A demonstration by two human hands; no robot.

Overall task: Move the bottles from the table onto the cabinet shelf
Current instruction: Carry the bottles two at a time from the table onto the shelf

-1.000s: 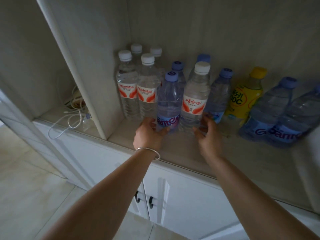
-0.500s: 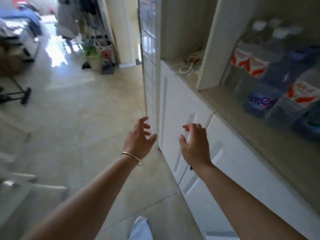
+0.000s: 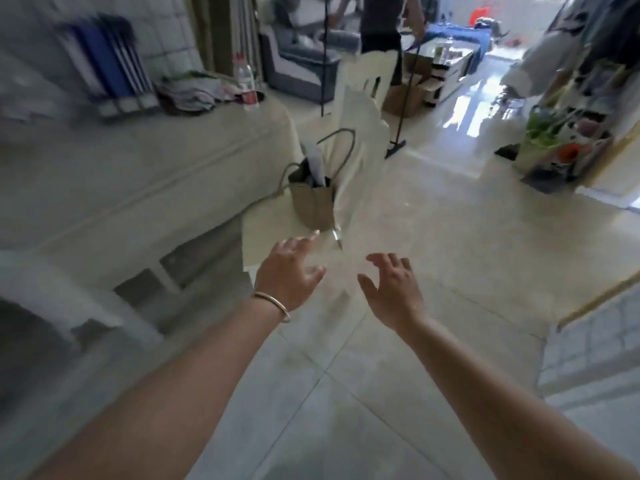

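Pale tiled floor (image 3: 433,237) fills most of the blurred view, with a long cloth-covered surface (image 3: 156,157) running along the left side. A brown paper bag (image 3: 311,199) stands on the floor by its corner. One bottle (image 3: 245,81) with a red cap and red label stands upright at the far end of the surface, well apart from both hands. It looks like clear thin plastic holding water, so probably moderately heavy, smooth, and likely to dent if squeezed; the straight body around the label seems the best place to grip. The left hand (image 3: 287,271) and right hand (image 3: 391,289) hover over the floor, fingers spread and empty
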